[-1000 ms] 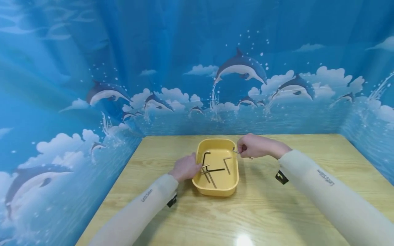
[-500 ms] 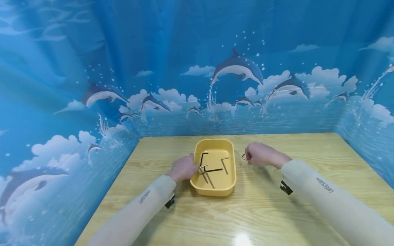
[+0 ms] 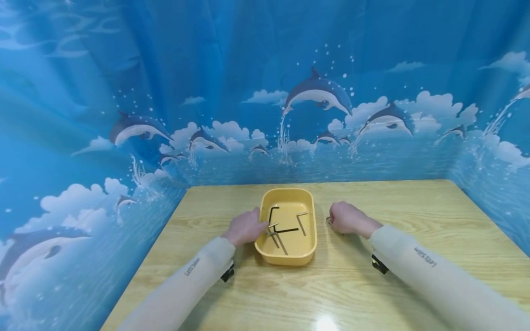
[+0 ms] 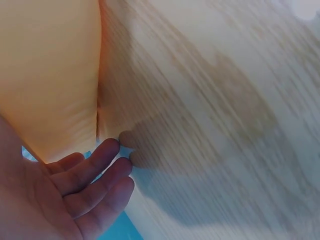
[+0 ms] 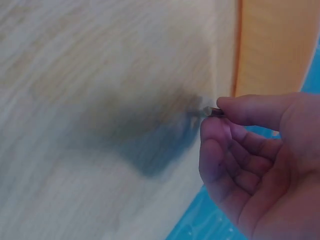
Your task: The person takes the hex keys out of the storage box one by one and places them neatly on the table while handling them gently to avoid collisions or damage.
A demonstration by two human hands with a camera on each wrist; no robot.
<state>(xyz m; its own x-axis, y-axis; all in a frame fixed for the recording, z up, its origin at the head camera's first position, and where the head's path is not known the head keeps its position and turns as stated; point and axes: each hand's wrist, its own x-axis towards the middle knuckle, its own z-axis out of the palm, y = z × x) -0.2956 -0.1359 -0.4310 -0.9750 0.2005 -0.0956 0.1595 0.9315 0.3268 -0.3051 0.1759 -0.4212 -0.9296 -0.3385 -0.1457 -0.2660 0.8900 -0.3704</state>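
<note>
A yellow plastic tray [image 3: 285, 260] stands on the table with several L-shaped hex keys inside, among them a black hex key [image 3: 287, 230] and a silver hex key [image 3: 301, 225]. My left hand [image 3: 244, 227] holds the tray by its left rim; in the left wrist view its fingers lie outside along the tray wall [image 4: 50, 75]. To the right of the tray, low over the table, my right hand [image 3: 348, 218] pinches a metal hex key [image 5: 214, 112] between thumb and forefinger. Most of that key is hidden by the hand.
The wooden table [image 3: 281, 299] reaches back to a blue curtain [image 3: 248, 55] printed with dolphins, which also closes in both sides. Bare wood shows in front of the tray and to the right of my right hand.
My right hand has moved from over the tray's right rim, carrying the hex key right and then down toward the table. The left hand stays at the tray.
</note>
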